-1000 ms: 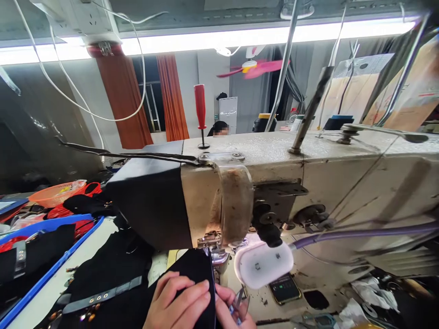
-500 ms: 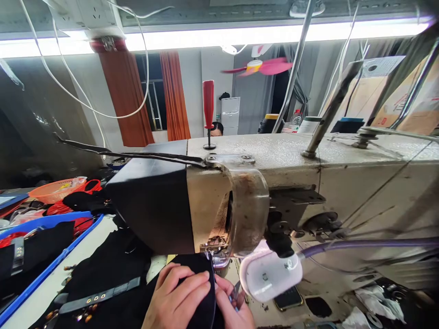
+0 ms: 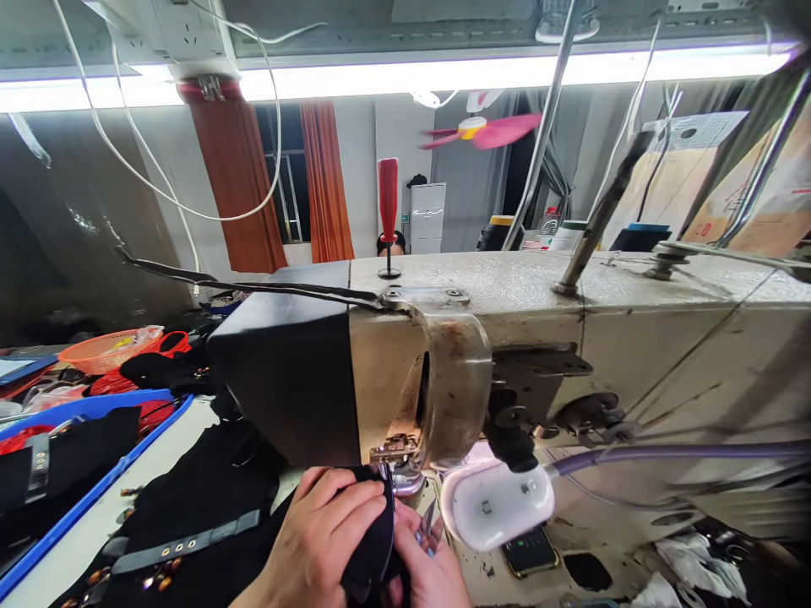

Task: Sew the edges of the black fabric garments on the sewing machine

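Note:
A piece of black fabric [image 3: 372, 540] lies under the needle area of the sewing machine [image 3: 421, 380], its curved edge facing right. My left hand [image 3: 326, 532] is laid over the fabric, fingers together and bent onto it; its thumb is hidden. To the right of that edge, my right hand [image 3: 431, 561] is closed, with fingertips pinching the fabric close to the presser foot. A small pointed metal blade with a bit of blue, looking like thread snips [image 3: 429, 515], sticks out of the right hand. The fingers partly cover it.
A white lamp [image 3: 500, 507] hangs right of my hands, above a phone [image 3: 530, 551]. On the left lie black pieces with an eyeleted strap [image 3: 187, 545] and a blue tray [image 3: 95, 481]. A red screwdriver [image 3: 389, 203] stands on the machine head. Part of a person's head shows behind.
The left hand has shifted slightly up and left, and the lower part of the fabric is more bent. The right hand stays near the edge. The camera view has moved a little.

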Tool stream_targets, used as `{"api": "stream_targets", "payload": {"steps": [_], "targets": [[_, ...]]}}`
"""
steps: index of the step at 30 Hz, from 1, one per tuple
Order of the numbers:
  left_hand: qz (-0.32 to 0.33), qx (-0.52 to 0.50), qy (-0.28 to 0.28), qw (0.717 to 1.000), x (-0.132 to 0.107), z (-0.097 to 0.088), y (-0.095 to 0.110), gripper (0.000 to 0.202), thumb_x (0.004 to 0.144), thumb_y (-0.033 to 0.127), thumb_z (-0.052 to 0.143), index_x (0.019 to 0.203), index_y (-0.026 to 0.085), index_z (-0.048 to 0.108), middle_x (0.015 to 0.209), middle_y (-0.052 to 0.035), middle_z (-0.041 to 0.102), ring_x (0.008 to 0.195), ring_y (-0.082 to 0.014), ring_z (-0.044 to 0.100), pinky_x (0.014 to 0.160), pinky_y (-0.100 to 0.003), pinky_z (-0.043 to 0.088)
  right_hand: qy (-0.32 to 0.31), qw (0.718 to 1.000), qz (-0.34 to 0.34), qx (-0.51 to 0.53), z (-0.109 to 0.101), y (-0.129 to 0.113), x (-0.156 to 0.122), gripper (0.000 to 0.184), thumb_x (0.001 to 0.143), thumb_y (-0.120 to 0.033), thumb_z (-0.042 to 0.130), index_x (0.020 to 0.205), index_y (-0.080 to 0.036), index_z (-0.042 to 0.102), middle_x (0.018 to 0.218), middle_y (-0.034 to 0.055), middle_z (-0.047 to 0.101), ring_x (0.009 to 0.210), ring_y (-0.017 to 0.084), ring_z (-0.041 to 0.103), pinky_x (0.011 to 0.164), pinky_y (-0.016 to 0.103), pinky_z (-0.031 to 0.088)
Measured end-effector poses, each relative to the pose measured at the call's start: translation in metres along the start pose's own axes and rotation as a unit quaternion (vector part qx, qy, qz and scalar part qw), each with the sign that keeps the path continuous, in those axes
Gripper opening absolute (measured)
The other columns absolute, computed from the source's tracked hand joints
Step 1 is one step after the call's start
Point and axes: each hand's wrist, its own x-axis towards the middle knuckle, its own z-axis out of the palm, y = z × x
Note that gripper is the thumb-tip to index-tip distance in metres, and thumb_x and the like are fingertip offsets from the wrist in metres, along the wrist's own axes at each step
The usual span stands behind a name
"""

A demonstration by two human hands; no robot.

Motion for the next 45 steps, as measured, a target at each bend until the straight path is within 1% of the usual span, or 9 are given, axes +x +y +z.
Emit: {"api": "stream_targets", "payload": {"steps": [4, 9, 13, 15, 18, 20, 30, 36, 45], "targets": [[0.018, 0.004, -0.038, 0.999, 0.002, -0.003, -0.003, 0.038, 0.081, 0.011, 0.037, 0.108, 0.013, 0.064, 0.104, -0.0097, 0.07, 0.091, -0.0226, 0.056, 0.079, -0.038, 0.042, 0.009, 0.999, -0.044, -0.007, -0.005, 0.007, 0.008, 0.042, 0.053, -0.052, 0.084, 0.064, -0.013, 0.072, 0.055, 0.0036, 0.064, 0.06, 0.019, 0.061, 0.052, 0.024, 0.048], [0.028, 0.019, -0.076, 0.997, 0.007, -0.005, -0.005, 0.041, 0.081, 0.005, 0.036, 0.112, 0.011, 0.062, 0.107, -0.0109, 0.069, 0.093, -0.023, 0.057, 0.077, -0.037, 0.045, -0.026, 1.0, -0.01, -0.003, -0.007, 0.012, 0.014, 0.044, 0.057, -0.055, 0.083, 0.06, -0.014, 0.068, 0.054, 0.0029, 0.063, 0.042, 0.012, 0.052, 0.039, 0.021, 0.04], [0.021, 0.017, -0.065, 0.998, 0.007, -0.005, -0.007, 0.043, 0.08, 0.002, 0.035, 0.112, 0.012, 0.062, 0.106, -0.0099, 0.069, 0.093, -0.0216, 0.058, 0.074, -0.035, 0.046, 0.011, 0.995, -0.081, 0.052, -0.001, 0.018, 0.016, 0.051, 0.047, -0.054, 0.087, 0.076, -0.015, 0.073, 0.089, 0.0108, 0.074, 0.084, 0.027, 0.067, 0.068, 0.028, 0.054], [0.019, 0.019, -0.062, 0.998, 0.006, -0.007, -0.006, 0.045, 0.078, 0.001, 0.035, 0.112, 0.012, 0.062, 0.107, -0.0102, 0.069, 0.094, -0.0222, 0.058, 0.075, -0.036, 0.048, 0.013, 0.995, -0.087, 0.037, -0.003, 0.024, 0.016, 0.051, 0.047, -0.058, 0.086, 0.069, -0.014, 0.072, 0.082, 0.0118, 0.074, 0.083, 0.028, 0.067, 0.072, 0.032, 0.054], [0.03, 0.003, -0.029, 0.999, 0.006, -0.016, -0.001, 0.039, 0.077, 0.002, 0.038, 0.103, 0.012, 0.065, 0.102, -0.0104, 0.069, 0.094, -0.0219, 0.058, 0.078, -0.037, 0.05, 0.004, 0.997, -0.07, -0.013, -0.013, 0.031, 0.013, 0.051, 0.048, -0.061, 0.084, 0.06, -0.013, 0.069, 0.057, 0.0069, 0.067, 0.056, 0.021, 0.062, 0.058, 0.031, 0.051], [0.032, -0.011, -0.01, 0.999, 0.006, -0.022, 0.003, 0.031, 0.076, 0.001, 0.043, 0.094, 0.014, 0.065, 0.093, -0.0085, 0.07, 0.09, -0.0199, 0.059, 0.078, -0.035, 0.051, 0.011, 0.997, -0.073, -0.028, -0.019, 0.032, 0.009, 0.053, 0.048, -0.061, 0.083, 0.062, -0.013, 0.07, 0.054, 0.0058, 0.066, 0.049, 0.018, 0.058, 0.054, 0.03, 0.049], [0.043, -0.06, -0.041, 0.996, 0.003, -0.024, 0.009, 0.003, 0.086, 0.014, 0.062, 0.088, 0.013, 0.064, 0.073, -0.0047, 0.062, 0.071, -0.0157, 0.052, 0.063, -0.029, 0.047, 0.058, 0.996, -0.064, 0.023, -0.01, 0.018, -0.021, 0.047, 0.048, -0.052, 0.088, 0.072, -0.013, 0.078, 0.067, 0.0101, 0.074, 0.063, 0.023, 0.067, 0.066, 0.033, 0.055], [0.07, -0.053, -0.022, 0.996, 0.003, -0.026, 0.012, 0.009, 0.084, 0.013, 0.065, 0.093, 0.011, 0.064, 0.077, -0.0059, 0.063, 0.073, -0.0157, 0.054, 0.061, -0.028, 0.05, 0.063, 0.994, -0.046, 0.073, -0.009, 0.022, -0.022, 0.042, 0.048, -0.044, 0.09, 0.072, -0.012, 0.075, 0.061, 0.0075, 0.072, 0.057, 0.021, 0.066, 0.059, 0.032, 0.054], [0.084, -0.027, -0.03, 0.996, -0.003, -0.026, 0.011, 0.013, 0.086, 0.009, 0.061, 0.098, 0.009, 0.065, 0.084, -0.009, 0.064, 0.081, -0.0178, 0.052, 0.064, -0.029, 0.052, 0.044, 0.997, -0.054, 0.026, -0.011, 0.027, -0.021, 0.045, 0.051, -0.052, 0.085, 0.072, -0.012, 0.077, 0.061, 0.0081, 0.071, 0.064, 0.025, 0.067, 0.066, 0.036, 0.053]]}}
